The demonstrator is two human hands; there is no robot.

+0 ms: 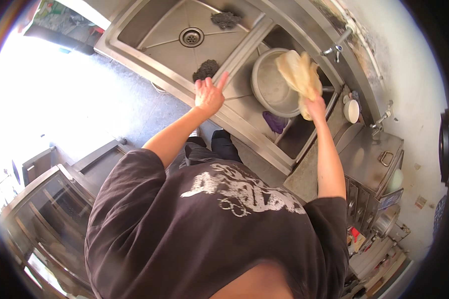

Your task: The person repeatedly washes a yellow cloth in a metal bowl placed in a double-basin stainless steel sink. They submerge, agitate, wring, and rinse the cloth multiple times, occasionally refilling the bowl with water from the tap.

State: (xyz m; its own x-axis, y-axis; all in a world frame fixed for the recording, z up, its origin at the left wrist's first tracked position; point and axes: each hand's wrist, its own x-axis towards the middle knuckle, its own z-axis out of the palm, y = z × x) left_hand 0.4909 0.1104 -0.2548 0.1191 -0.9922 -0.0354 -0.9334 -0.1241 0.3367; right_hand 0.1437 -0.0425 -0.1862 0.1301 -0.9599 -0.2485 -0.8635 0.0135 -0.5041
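My right hand (315, 107) is closed on a pale yellow cloth (300, 74), whose loose part hangs over the right side of a grey round basin (273, 80). The basin stands in the right-hand compartment of a stainless steel double sink (243, 88). At the divider and the left compartment's near corner is my left hand (210, 95), palm down with fingers apart. Its fingertips are beside a dark scouring pad (206, 70); whether they touch it I cannot tell. A purple cloth (275, 122) lies below the basin.
Another dark scouring pad (225, 19) lies near the far corner of the left compartment, beyond the drain (191, 37). A tap (333, 49) sticks out from the wall. White bowl (351, 111) and lidded steel unit (374, 149) stand at right; a glass-topped cabinet (48, 209) is behind me at left.
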